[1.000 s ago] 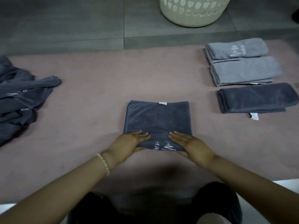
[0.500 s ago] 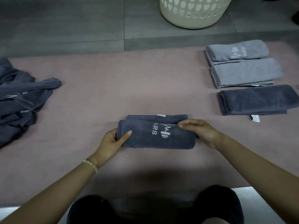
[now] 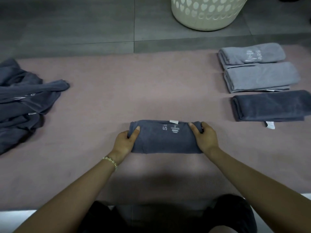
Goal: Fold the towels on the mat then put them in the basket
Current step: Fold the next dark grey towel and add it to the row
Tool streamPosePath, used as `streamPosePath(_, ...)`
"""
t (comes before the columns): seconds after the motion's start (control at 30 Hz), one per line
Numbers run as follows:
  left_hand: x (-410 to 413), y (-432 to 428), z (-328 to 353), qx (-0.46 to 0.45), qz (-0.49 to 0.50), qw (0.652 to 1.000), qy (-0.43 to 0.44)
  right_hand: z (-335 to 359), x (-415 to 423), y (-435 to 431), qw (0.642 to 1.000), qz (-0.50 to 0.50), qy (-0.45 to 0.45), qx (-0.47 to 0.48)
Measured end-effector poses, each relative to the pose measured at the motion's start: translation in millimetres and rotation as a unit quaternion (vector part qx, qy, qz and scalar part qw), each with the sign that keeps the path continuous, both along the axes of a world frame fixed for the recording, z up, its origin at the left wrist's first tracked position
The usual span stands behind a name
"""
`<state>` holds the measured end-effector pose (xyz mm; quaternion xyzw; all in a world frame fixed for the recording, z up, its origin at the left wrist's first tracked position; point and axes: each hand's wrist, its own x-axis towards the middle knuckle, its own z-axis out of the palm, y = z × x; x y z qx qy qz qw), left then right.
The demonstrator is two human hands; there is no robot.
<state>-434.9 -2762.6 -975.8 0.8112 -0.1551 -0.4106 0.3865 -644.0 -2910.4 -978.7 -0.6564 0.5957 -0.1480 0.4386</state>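
The floor is made of big dark grey tiles (image 3: 84, 21) with thin pale lines between them. One line runs straight up and down (image 3: 134, 22), and another runs side to side (image 3: 67, 43) across it. The tiles look smooth and a bit dull, with soft light on them and no bright spots. At the very bottom corners, a strip of much lighter, whitish floor (image 3: 15, 216) shows. No walls, windows or furniture can be seen.
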Motion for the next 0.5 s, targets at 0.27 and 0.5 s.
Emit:
streamPosePath(0.27,0,27,5,-0.149,0.015,0.953,-0.262,-6,9,-15,0.998,-0.022,0.024,0.057)
streamPosePath(0.5,-5,40,-5,-0.135,0.007,0.974,-0.181,-6,12,-19,0.997,-0.029,0.031,0.066)
